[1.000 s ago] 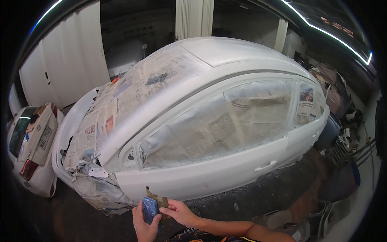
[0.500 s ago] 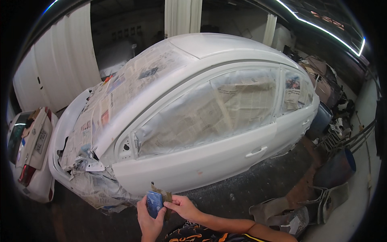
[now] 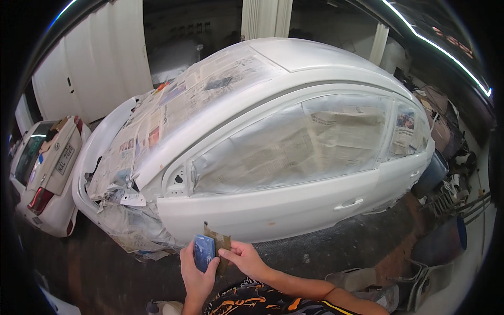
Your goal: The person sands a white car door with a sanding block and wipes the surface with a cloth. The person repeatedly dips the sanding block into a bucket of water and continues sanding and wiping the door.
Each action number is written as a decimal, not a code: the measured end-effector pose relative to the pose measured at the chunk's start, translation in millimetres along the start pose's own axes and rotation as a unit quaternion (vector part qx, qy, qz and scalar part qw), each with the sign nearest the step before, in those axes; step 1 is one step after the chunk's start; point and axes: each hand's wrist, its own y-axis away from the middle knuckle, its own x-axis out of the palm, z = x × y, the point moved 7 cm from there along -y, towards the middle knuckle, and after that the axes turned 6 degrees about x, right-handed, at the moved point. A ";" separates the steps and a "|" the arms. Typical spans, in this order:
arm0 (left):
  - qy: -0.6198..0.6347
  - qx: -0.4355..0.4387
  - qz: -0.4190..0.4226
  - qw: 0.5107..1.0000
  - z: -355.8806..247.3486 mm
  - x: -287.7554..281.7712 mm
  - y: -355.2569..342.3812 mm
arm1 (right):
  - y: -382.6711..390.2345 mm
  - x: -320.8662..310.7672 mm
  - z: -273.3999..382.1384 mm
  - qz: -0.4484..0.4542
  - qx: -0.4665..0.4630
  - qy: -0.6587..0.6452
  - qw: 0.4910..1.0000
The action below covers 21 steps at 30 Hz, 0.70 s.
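My left hand is closed round a pale-smudged blue block, thumb along its right side. My right hand pinches a creased brown sheet, apparently sandpaper, which stands against the block’s right side and back. Both sit low in the picture, just in front of a car’s white front door, which has a small tan spot on it. Newspaper covers the side window, the windscreen and part of the front end; white overspray lies across much of it.
A white car stands at the left before a pale panelled door. At the right are a blue drum, racks, piled covers and loose curved panels. The dark floor runs along the car’s near side.
My hands have moved a little right and up in the picture, still holding block and sheet, and the sheet has turned slightly. The view swung slightly one way and back.
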 end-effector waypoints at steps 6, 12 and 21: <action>0.000 -0.001 -0.009 1.000 -3.9 -2.4 -18.3 | -13.2 -14.0 1.9 -0.028 0.021 0.013 0.999; 0.015 -0.019 -0.013 1.000 2.5 0.2 -26.1 | -21.6 -15.4 10.5 -0.071 0.057 0.079 0.993; 0.004 -0.029 -0.021 0.999 4.3 -8.6 -29.5 | -27.4 3.1 21.3 -0.031 0.041 -0.028 0.998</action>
